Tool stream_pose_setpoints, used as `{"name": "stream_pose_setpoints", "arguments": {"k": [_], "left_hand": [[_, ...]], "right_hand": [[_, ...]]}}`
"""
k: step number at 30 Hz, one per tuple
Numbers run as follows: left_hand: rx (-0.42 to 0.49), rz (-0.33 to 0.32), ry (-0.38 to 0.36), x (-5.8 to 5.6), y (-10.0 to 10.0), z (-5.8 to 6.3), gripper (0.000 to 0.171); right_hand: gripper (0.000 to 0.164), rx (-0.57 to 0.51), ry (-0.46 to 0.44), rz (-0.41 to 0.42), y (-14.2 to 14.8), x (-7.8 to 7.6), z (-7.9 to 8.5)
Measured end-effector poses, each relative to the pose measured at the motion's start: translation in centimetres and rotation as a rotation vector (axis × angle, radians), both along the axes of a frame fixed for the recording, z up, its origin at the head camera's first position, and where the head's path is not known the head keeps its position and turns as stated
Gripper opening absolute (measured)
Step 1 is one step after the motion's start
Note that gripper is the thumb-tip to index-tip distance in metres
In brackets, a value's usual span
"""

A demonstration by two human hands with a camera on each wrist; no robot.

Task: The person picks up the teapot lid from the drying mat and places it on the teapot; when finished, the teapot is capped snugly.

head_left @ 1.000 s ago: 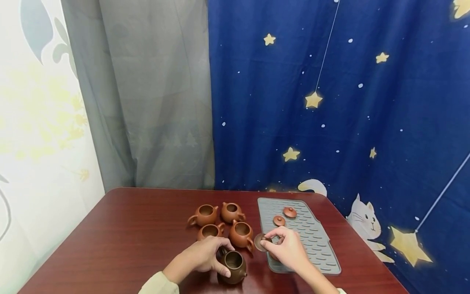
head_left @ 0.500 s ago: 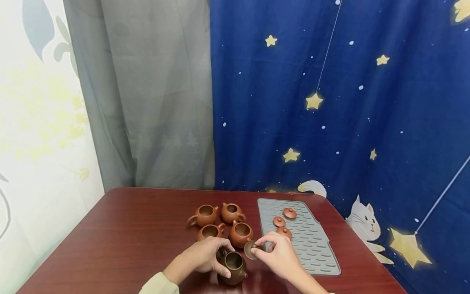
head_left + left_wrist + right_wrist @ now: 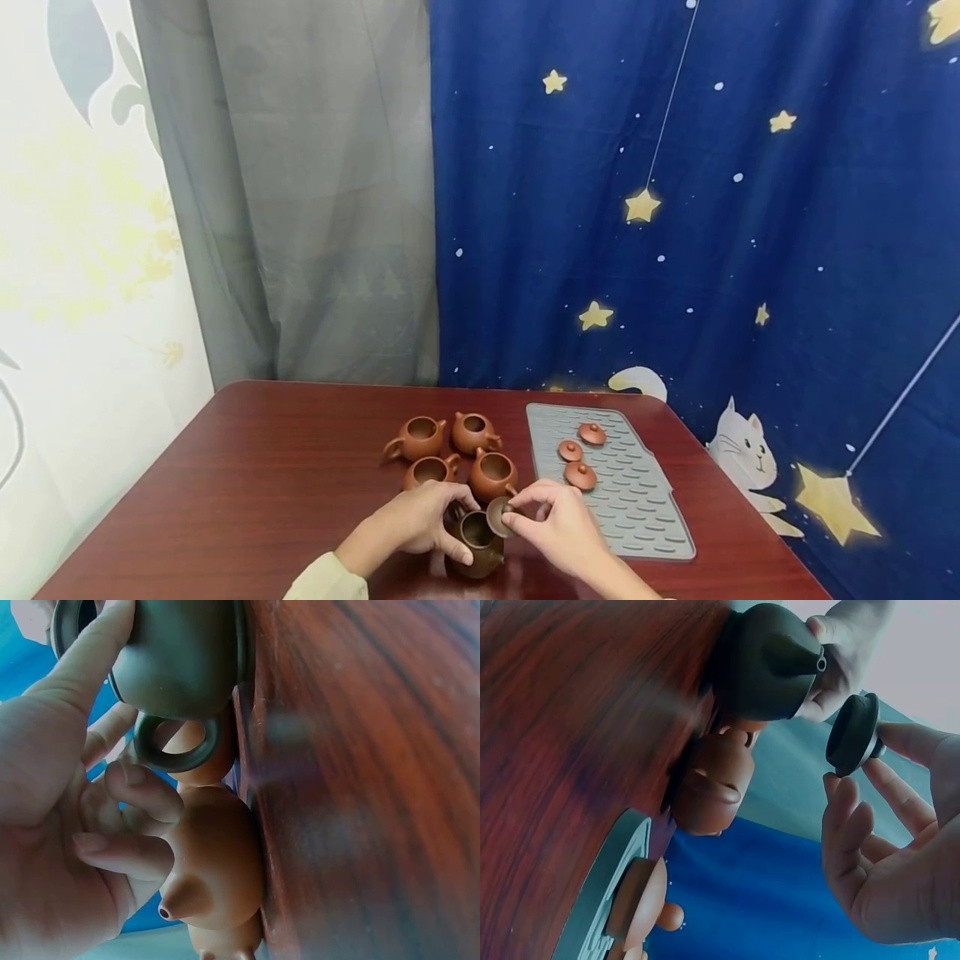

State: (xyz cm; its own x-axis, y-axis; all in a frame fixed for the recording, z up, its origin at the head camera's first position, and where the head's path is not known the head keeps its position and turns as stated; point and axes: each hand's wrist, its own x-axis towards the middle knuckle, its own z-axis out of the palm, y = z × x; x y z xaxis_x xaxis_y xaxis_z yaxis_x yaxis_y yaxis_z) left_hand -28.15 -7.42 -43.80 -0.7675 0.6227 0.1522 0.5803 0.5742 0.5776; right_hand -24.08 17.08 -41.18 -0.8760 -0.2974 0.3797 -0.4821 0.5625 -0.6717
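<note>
A dark brown teapot (image 3: 480, 562) without its lid stands at the table's near side. My left hand (image 3: 422, 521) grips its body between thumb and index finger, while the other fingers curl near the loop handle in the left wrist view. Between thumb and fingertips, my right hand (image 3: 562, 529) pinches the knob of a dark brown lid (image 3: 498, 518). This lid is tilted in the air just right of the teapot's opening. In the right wrist view, a gap separates the lid (image 3: 853, 735) from the teapot (image 3: 769, 664), whose spout points toward the right hand.
Several lidless reddish-brown teapots stand close behind, including one (image 3: 492, 477) right behind the dark one and another (image 3: 420, 438) farther left. A grey mat (image 3: 645, 525) on the right bears three reddish-brown lids, one of them (image 3: 592, 433) farthest back. Curtains hang behind the table (image 3: 262, 467).
My right hand has carried the dark lid leftward from the mat's edge to beside the teapot's opening. A third lid on the mat has come into view. The left hand has stayed in place.
</note>
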Motion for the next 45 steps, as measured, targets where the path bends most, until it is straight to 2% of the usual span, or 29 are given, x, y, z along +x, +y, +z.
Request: {"name": "stream_pose_setpoints", "arguments": {"k": [9, 18, 25, 34, 45], "left_hand": [[-0.020, 0.010, 0.024, -0.3, 0.0, 0.1, 0.051], [-0.027, 0.005, 0.003, -0.3, 0.1, -0.1, 0.052], [-0.034, 0.019, 0.026, -0.3, 0.0, 0.1, 0.053], [-0.030, 0.009, 0.034, -0.2, -0.2, -0.2, 0.052], [-0.019, 0.017, 0.004, -0.2, -0.4, -0.2, 0.050]], "right_hand": [[0.006, 0.015, 0.026, 0.047, -0.6, 0.0, -0.1], [0.007, 0.012, 0.035, 0.066, -0.9, 0.1, -0.3], [0.008, -0.013, -0.001, 0.120, -1.2, -0.1, -0.1], [0.009, -0.005, -0.034, 0.133, -1.5, -0.2, -0.6], [0.011, -0.021, -0.064, 0.195, -2.1, -0.7, -1.2]]}}
